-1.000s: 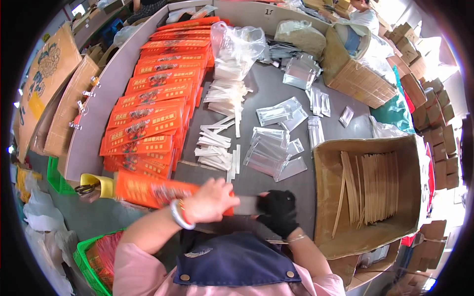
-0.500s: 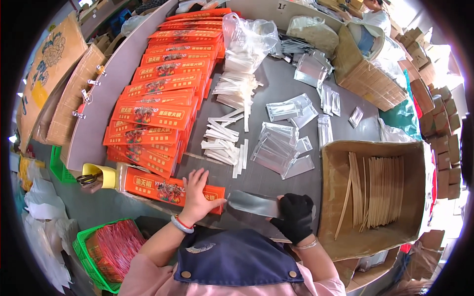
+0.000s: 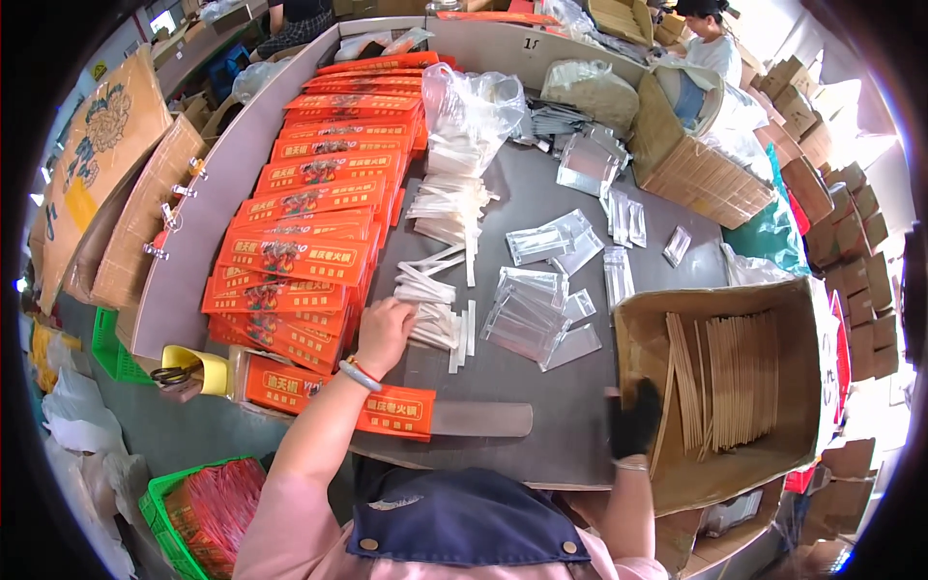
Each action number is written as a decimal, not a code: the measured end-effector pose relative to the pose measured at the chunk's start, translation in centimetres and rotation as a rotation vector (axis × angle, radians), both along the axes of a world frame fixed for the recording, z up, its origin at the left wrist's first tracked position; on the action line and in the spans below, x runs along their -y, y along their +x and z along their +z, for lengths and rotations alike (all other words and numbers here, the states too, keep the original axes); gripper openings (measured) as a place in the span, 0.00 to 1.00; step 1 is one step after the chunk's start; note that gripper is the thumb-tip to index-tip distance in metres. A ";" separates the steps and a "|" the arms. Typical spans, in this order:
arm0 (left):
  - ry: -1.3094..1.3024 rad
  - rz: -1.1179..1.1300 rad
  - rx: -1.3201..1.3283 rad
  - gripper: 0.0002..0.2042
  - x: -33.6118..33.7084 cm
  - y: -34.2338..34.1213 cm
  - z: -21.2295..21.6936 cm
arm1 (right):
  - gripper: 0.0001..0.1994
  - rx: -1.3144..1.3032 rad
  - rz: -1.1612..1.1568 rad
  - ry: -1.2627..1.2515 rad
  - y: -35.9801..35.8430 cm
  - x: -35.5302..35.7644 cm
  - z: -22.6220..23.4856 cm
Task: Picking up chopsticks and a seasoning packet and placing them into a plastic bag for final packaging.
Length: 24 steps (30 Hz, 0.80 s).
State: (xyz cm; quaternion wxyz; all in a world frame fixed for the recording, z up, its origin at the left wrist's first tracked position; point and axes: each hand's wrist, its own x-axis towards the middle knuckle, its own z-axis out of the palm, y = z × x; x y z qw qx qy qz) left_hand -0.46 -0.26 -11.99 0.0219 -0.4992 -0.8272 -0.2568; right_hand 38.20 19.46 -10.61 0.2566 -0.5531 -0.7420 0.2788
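Observation:
My bare left hand (image 3: 386, 334) is at the left edge of a pile of slim white packets (image 3: 432, 319). Its fingers are curled in, with the tips against a packet. Below that forearm lies a flat red printed sleeve (image 3: 398, 414), and a clear, greyish plastic strip (image 3: 488, 420) sticks out of its right end. My right hand (image 3: 634, 420), in a black glove with bare fingertips, is over the near left wall of a cardboard box (image 3: 646, 333). Motion smears its fingers. Inside the box lie several thin wooden chopsticks (image 3: 739, 382).
Overlapping red sleeves (image 3: 319, 208) cover the table's left side. Clear plastic packets (image 3: 532, 314) lie mid-table. A yellow holder (image 3: 208, 372) with scissors (image 3: 174, 375) stands at the left edge. Lower left is a green basket (image 3: 159, 503). Another person (image 3: 710, 53) is at the far right.
My left hand has moved from the red sleeve up to the white packets. The right hand has let go of the plastic strip, now lying at the sleeve's end, and shifted right to the box.

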 end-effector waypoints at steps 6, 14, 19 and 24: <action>0.025 -0.097 0.041 0.02 -0.9 -0.1 1.7 | 0.19 0.752 -0.206 -0.004 10.5 -4.3 -3.7; -0.130 -0.074 0.517 0.06 -2.0 -0.3 5.4 | 0.13 0.682 -0.235 0.000 7.4 -3.1 -2.1; -0.095 -0.336 0.424 0.07 -6.9 3.2 4.6 | 0.11 0.615 -0.317 -0.086 3.8 -0.9 0.5; -0.069 -0.409 0.058 0.15 -11.0 6.7 1.2 | 0.10 0.399 -0.338 0.003 4.8 -0.6 -0.5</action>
